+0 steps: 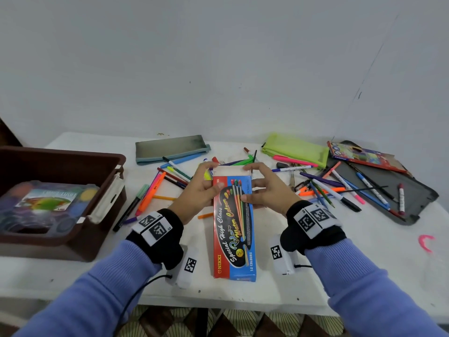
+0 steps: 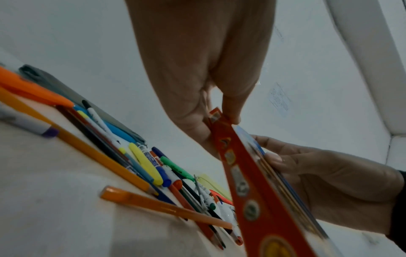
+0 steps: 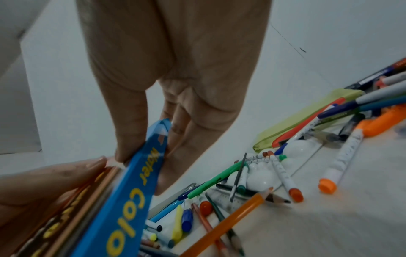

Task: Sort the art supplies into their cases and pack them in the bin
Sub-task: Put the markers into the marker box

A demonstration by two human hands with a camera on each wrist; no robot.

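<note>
Left hand [image 1: 194, 190] and right hand [image 1: 264, 190] each pinch a long edge of a flat rectangular cardboard paint box [image 1: 233, 227], glossy red and blue, lifted above the white worktop [image 1: 364, 251], white end flap beyond the fingertips. Slender plastic pens [image 1: 155, 190] lie scattered beyond both hands. Left of the left hand sits a brown plastic bin [image 1: 107, 186].

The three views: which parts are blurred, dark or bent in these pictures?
Head view: evenly lit and sharp, the table edge bowed by the wide lens. Left wrist view: dim, the left hand large and soft, the near end of the box smeared. Right wrist view: brighter, the right hand and box lettering blurred, the pens clearer.
</note>
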